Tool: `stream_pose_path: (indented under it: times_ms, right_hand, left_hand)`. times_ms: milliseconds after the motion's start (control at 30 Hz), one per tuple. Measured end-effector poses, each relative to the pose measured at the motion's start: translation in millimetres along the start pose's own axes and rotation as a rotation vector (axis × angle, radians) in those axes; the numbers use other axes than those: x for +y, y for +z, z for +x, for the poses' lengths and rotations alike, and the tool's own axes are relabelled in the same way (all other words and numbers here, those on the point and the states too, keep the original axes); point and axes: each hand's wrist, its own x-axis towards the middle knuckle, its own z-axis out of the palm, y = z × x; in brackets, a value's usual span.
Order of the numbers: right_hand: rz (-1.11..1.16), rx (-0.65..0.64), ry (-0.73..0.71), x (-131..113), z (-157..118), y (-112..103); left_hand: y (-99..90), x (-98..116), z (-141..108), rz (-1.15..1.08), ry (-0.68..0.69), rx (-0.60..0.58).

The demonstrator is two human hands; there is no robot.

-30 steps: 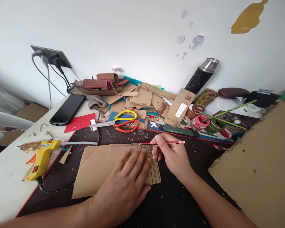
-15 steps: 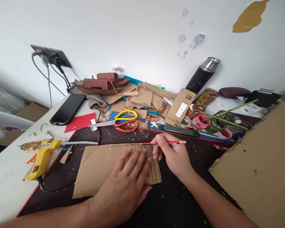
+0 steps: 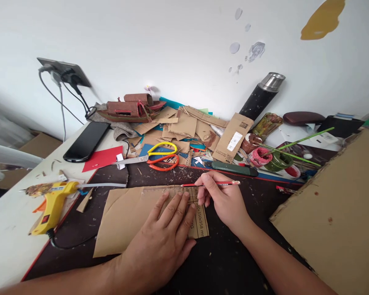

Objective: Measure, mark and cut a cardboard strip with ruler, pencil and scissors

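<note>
A flat piece of brown cardboard (image 3: 119, 221) with printed figures at its right end lies on the dark mat (image 3: 233, 262). Along its far edge runs a clear ruler (image 3: 153, 190) with faint scale marks, partly covered by fingers. My left hand (image 3: 169, 225) lies flat over ruler and cardboard, fingers stretched out and pressing down. Pinched in my right hand (image 3: 224, 200) is a red pencil (image 3: 210, 184), held almost level, its tip at the cardboard's far edge beside the ruler. The right hand's lower fingers are curled near the printed end.
To the left lie a yellow glue gun (image 3: 53, 205) and a black phone (image 3: 86, 141). Scissors (image 3: 162, 155), cardboard scraps (image 3: 184, 125), a model boat (image 3: 126, 110), paint jars (image 3: 261, 157) and a flask (image 3: 261, 96) line the back. A large cardboard sheet (image 3: 338, 205) leans in from the right.
</note>
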Motion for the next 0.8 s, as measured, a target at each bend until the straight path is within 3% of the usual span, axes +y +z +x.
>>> stream_pose_path:
  times_ms: [800]
  right_hand:
    - [-0.005, -0.004, 0.020, 0.9, 1.3, 1.4]
  left_hand:
    - [-1.5, -1.2, 2.6, 0.000, 0.007, -0.017]
